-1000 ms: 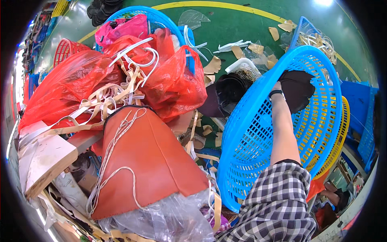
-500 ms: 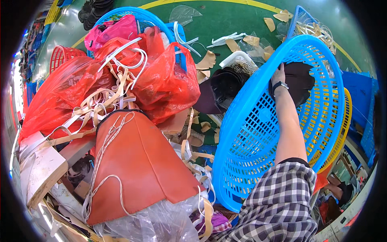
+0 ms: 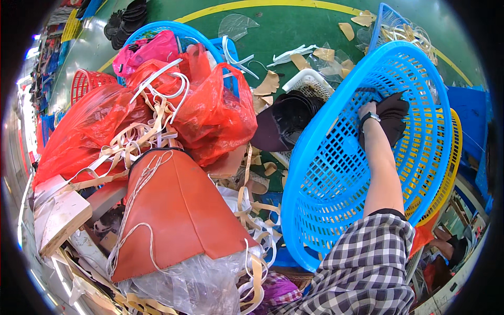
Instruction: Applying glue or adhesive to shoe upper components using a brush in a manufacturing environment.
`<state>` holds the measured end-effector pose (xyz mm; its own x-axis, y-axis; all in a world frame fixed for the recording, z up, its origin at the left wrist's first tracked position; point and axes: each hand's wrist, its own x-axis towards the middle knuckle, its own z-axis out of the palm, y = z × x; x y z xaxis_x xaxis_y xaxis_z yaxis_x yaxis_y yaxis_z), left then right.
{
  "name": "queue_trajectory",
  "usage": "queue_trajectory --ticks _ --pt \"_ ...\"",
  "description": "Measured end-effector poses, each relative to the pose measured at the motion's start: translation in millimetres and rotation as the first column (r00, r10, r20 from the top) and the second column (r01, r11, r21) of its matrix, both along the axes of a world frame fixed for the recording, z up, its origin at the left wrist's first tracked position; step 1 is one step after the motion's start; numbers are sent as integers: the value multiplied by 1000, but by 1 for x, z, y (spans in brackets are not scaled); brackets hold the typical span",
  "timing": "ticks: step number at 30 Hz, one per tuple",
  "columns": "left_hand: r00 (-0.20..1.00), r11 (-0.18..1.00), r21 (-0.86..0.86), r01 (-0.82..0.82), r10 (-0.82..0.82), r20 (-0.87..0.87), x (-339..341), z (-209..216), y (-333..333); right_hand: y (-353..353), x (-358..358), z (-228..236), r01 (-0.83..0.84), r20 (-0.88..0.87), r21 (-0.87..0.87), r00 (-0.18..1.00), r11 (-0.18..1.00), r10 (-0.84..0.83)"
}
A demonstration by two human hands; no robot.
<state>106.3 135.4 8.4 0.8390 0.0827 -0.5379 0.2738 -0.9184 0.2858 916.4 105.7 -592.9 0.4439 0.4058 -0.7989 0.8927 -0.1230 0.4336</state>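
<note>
The person wears a black-and-white checked sleeve [image 3: 359, 257] with black trim [image 3: 389, 212] and a dark wristband [image 3: 369, 117].

From my remote seat, I read workshop or factory floor. Green floor [image 3: 294, 26], painted yellow line [image 3: 252, 4] running across it. Tan offcuts [image 3: 346, 31] strewn about, dark cut pieces [image 3: 131, 21] stacked. I also see big blue perforated basket [image 3: 350, 145], pale straps [image 3: 126, 142] in tangled heap, bulky red plastic bags [image 3: 89, 131], reddish-brown leather-like sheet [image 3: 168, 210] with visible seam.
</note>
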Motion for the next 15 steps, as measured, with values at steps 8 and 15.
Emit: queue_trajectory --ticks 8,15 --pt "999 1000 4 4 -4 -46 -7 14 -5 -33 -28 -6 -453 -101 -249 891 856 443" --pt "1000 985 173 22 -21 -7 51 -5 10 -114 -37 10 -508 -101 -52 859 860 501"
